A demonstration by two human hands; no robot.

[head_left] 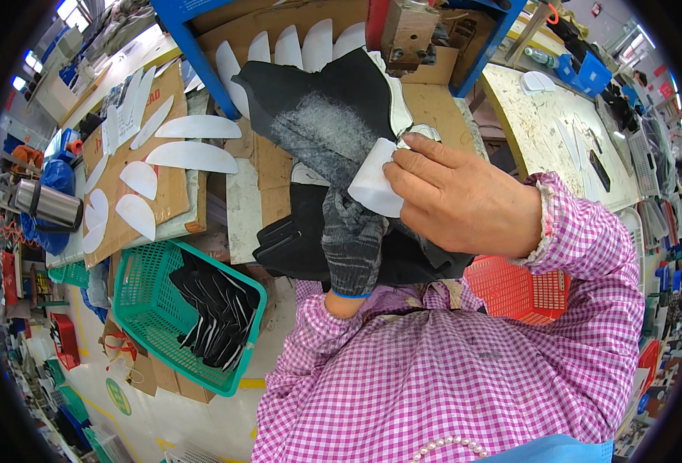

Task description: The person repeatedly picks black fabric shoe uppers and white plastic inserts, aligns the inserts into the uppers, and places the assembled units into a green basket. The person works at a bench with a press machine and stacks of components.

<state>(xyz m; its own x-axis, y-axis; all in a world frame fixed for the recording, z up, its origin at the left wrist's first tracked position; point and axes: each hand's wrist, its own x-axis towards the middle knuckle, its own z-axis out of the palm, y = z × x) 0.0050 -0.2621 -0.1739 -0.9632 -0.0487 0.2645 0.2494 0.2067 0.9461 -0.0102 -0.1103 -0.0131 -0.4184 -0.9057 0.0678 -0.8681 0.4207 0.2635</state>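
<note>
Fingers of bare right hand pinching white pad; gloved left hand gripping black fabric underneath. Green basket at 8 o'clock.

Your left hand, in a grey knit glove, grips the black fabric piece from below at centre frame, its fleecy grey lining facing up. Your bare right hand comes in from the right and pinches a white curved insert against that fabric. At lower left, a green plastic basket holds more black pieces. Upper left, white crescent-shaped cutouts lie spread on cardboard. Lower right of your hands, a red basket peeks out beneath your pink checked sleeve.
</note>
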